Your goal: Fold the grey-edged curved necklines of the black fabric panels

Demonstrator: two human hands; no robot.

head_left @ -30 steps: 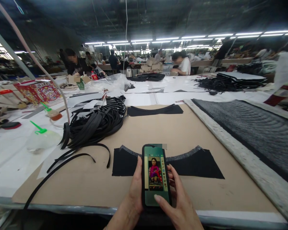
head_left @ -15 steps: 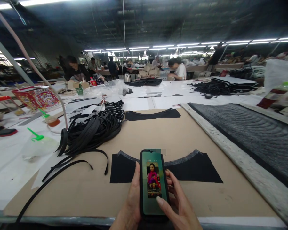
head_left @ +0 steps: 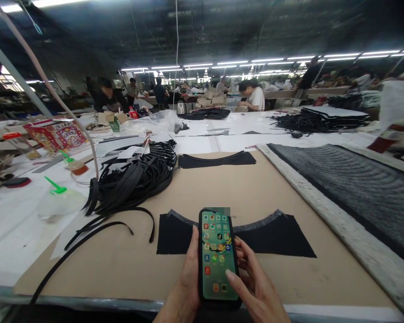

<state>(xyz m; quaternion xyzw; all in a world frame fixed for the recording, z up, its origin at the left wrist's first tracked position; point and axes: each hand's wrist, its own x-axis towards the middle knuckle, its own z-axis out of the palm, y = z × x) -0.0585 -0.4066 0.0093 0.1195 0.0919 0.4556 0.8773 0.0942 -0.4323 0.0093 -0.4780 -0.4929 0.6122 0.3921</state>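
Observation:
A black-cased smartphone [head_left: 218, 264] stands nearly upright between my two hands, its lit screen full of app icons. My left hand [head_left: 187, 273] closes along its left side. On the other side my right hand [head_left: 256, 280] grips the edge with curled fingers, the thumb over the lower right of the screen. Behind the phone a black curved fabric piece [head_left: 276, 237] with a grey speckled strip along its curve lies on the tan board [head_left: 121, 273]; the phone hides its middle. Farther back on the board is a second black curved piece [head_left: 217, 160].
A heap of black straps [head_left: 134, 179] lies at the left, some ends trailing over the board. Beyond it are a green-nozzled bottle [head_left: 59, 199] and a red patterned box [head_left: 57, 137]. At the right rests a grey fabric-topped panel [head_left: 350, 188]. Co-workers are at far tables.
The phone's screen has switched from a shrunken picture of a person to the page of app icons. Both hands keep their hold; the view has shifted slightly.

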